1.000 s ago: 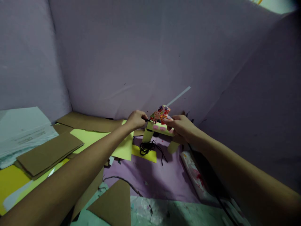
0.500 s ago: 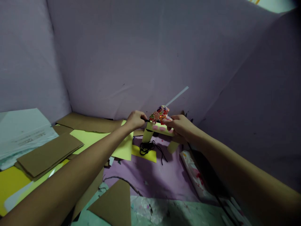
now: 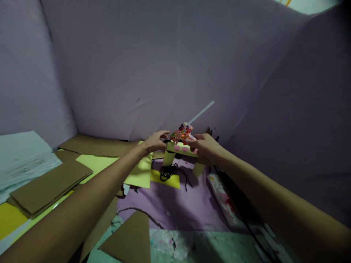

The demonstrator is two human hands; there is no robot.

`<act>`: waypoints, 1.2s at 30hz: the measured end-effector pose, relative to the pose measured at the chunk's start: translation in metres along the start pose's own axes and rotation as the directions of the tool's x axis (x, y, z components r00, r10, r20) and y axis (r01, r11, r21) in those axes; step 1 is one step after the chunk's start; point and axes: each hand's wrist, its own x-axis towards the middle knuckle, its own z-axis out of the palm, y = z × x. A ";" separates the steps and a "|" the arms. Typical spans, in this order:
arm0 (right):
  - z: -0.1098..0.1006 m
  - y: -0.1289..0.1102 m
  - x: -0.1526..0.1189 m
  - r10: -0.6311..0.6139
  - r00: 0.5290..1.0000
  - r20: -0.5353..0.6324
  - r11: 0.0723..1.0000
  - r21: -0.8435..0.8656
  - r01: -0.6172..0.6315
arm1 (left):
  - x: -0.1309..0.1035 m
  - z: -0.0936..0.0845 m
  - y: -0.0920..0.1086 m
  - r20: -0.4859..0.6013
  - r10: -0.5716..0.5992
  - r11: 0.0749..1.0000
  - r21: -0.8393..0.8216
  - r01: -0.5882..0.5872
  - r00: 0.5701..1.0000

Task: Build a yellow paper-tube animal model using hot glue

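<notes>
My right hand [image 3: 205, 144] is closed around a flower-patterned glue gun [image 3: 181, 132]. A small red light glows on its side, and a long whitish glue stick [image 3: 201, 112] sticks out of its back. The gun's front end points left and down at a pale yellow paper model [image 3: 179, 148] with pink spots and leg-like tubes. Just left of the model, my left hand [image 3: 155, 141] is open, thumb and fingers apart. A small black piece [image 3: 166, 142] shows at the model's left end, by my thumb. Below lies a tangled black cord [image 3: 169, 171] on a yellow strip [image 3: 175, 181].
Brown cardboard pieces [image 3: 52, 182] and yellow sheets [image 3: 138, 171] cover the left side. A triangular cardboard piece [image 3: 131, 237] lies at the front. To the right is a long, red-stained white package [image 3: 223, 197]. Purple cloth hangs behind as a wall [image 3: 137, 65].
My left hand's fingers have opened from a pinch on the black piece and moved slightly left. My right hand still holds the glue gun over the model. The view has shifted slightly.
</notes>
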 end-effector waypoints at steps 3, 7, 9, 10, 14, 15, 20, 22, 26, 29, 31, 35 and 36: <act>0.000 -0.001 -0.001 -0.010 1.000 0.005 1.000 0.013 0.009 | -0.005 0.003 0.004 0.056 0.027 0.997 -0.067 -0.024 0.998; 0.001 -0.001 -0.001 -0.012 1.000 -0.007 1.000 0.021 0.012 | -0.008 0.007 0.000 0.062 0.004 0.993 -0.121 0.003 0.998; 0.000 -0.001 -0.001 -0.010 1.000 -0.010 1.000 0.018 0.010 | -0.008 0.009 -0.003 0.045 -0.018 0.991 -0.130 0.023 0.999; 0.000 -0.002 -0.002 -0.009 1.000 -0.009 1.000 0.017 0.010 | -0.009 0.009 -0.004 0.037 -0.028 0.991 -0.131 0.033 0.999; -0.001 -0.002 -0.003 -0.004 1.000 -0.009 1.000 0.011 0.004 | -0.009 0.009 -0.003 0.011 -0.063 0.991 -0.121 0.064 0.998; -0.001 -0.001 -0.003 -0.003 1.000 -0.011 1.000 0.010 0.003 | -0.009 0.009 -0.003 0.006 -0.070 0.991 -0.118 0.070 0.998; -0.003 0.003 -0.002 0.001 1.000 -0.024 1.000 0.010 -0.001 | -0.007 0.011 -0.002 -0.014 -0.094 0.989 -0.115 0.092 0.995; -0.006 0.003 -0.003 0.008 0.999 -0.036 1.000 0.010 -0.007 | -0.007 0.011 -0.002 -0.016 -0.091 0.989 -0.119 0.088 0.996; -0.007 -0.003 -0.006 0.008 0.999 -0.035 1.000 0.013 -0.008 | -0.009 0.011 0.001 -0.012 -0.077 0.990 -0.120 0.075 0.997; -0.005 -0.005 -0.007 0.004 1.000 -0.019 1.000 0.016 -0.004 | -0.011 0.011 0.003 -0.016 -0.069 0.991 -0.114 0.066 0.998; -0.003 -0.004 -0.007 0.008 1.000 -0.013 1.000 0.011 -0.008 | -0.011 0.011 0.004 -0.019 -0.067 0.992 -0.109 0.065 0.998; -0.005 0.000 -0.004 0.027 0.999 -0.019 1.000 0.015 -0.026 | -0.009 0.011 0.000 -0.015 -0.078 0.991 -0.110 0.076 0.997; -0.006 0.000 -0.004 0.027 0.999 -0.025 0.999 0.021 -0.027 | -0.008 0.011 -0.001 -0.016 -0.083 0.990 -0.112 0.080 0.996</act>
